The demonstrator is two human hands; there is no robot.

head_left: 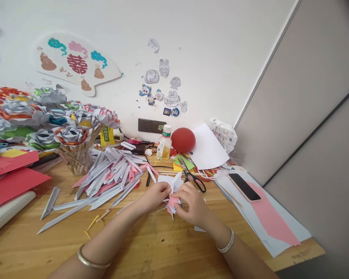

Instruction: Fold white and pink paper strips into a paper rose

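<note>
pink-and-white paper bundle [172, 203], crisp, layered and pointed, is gripped between the fingers of the left hand [156, 196] and right hand [193, 204]. beyond them, black-handled scissors [187, 174] lie on the wooden bench [151, 248]; left of the fingers, narrow folded paper strips [110, 176] form a loose, spiky heap.
</note>
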